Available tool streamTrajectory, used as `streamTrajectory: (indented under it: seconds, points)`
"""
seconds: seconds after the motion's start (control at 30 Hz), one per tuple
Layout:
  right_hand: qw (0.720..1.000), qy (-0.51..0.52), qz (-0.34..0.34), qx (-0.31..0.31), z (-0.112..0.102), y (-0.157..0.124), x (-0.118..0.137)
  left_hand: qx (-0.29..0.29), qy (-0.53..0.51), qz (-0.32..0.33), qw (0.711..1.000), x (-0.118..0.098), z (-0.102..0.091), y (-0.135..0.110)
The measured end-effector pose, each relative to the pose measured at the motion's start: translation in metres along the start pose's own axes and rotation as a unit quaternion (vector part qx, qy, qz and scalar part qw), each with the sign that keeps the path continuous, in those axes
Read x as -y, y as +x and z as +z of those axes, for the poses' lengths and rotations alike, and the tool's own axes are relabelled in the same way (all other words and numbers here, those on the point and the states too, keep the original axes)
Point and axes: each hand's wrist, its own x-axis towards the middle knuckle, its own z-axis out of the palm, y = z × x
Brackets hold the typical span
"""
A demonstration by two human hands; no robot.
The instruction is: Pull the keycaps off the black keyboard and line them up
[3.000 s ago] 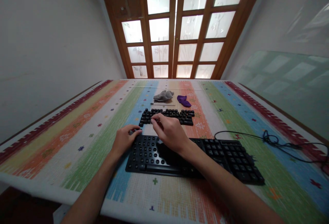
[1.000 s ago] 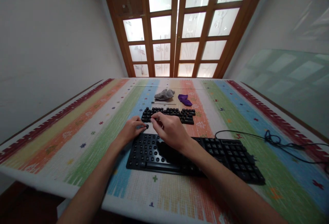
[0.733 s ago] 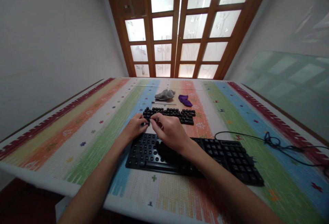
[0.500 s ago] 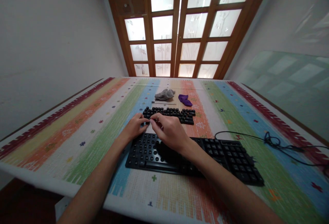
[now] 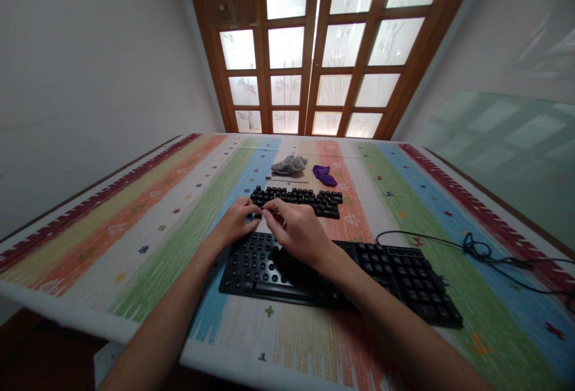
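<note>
A black keyboard (image 5: 386,271) lies near the table's front edge, its left part showing bare key sockets. Behind it sits a block of loose black keycaps (image 5: 309,199) set out in rows. My left hand (image 5: 236,226) reaches to the left end of those rows, fingers curled on a keycap there. My right hand (image 5: 299,232) hovers over the keyboard's upper left, its thumb and forefinger pinched on a small thing I cannot make out, close to the left hand's fingertips.
A striped, many-coloured cloth (image 5: 135,223) covers the table. A grey rag (image 5: 290,164), a purple rag (image 5: 324,175) and a thin rod (image 5: 287,180) lie behind the keycaps. The keyboard's black cable (image 5: 485,250) coils at the right. Wooden glazed doors (image 5: 314,49) stand beyond.
My left hand moved from the keyboard's upper left corner forward to the left end of the keycap rows. My right hand stayed almost still, pinched.
</note>
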Motion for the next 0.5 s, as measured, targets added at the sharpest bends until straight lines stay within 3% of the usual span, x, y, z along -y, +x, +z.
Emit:
streamTrajectory:
  seconds: [0.5]
  points:
    - [1.0, -0.004, 0.002, 0.013, -0.004, 0.0012, 0.0025, 0.012, 0.027, -0.014, 0.999, -0.0004, -0.0015, 0.0003]
